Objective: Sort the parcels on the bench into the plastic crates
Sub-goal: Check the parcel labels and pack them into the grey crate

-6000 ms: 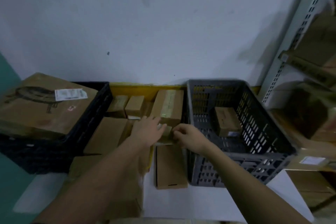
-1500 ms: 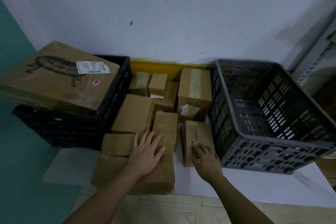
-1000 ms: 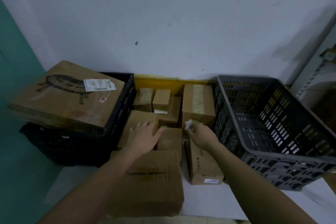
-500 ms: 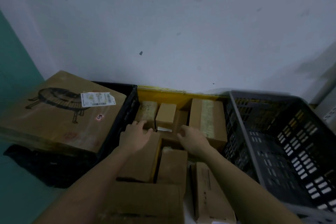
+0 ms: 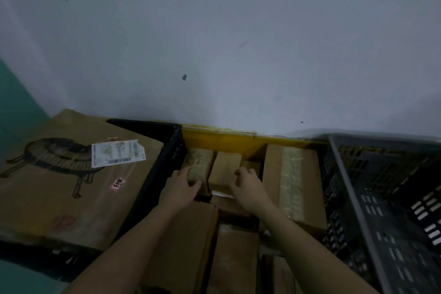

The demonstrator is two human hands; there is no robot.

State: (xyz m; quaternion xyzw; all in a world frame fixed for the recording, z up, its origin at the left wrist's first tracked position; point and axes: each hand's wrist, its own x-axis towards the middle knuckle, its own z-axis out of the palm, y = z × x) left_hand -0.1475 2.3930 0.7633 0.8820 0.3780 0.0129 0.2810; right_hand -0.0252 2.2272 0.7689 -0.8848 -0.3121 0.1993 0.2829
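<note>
Two hands (image 5: pixel 216 188) apart: left grips taped parcel (image 5: pixel 199 164), right grips plain parcel (image 5: pixel 225 169).

Parcels (image 5: pixel 224 169) wedged between black crate (image 5: pixel 164 164), grey crate (image 5: pixel 343 186); open above

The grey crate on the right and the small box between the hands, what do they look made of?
Grey crate: likely moulded plastic, matte, walls pierced with regular slots. Small box: plain brown cardboard, dull finish, with folded edges.

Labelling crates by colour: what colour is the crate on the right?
Grey, with slotted walls: the right crate, head view.
</note>
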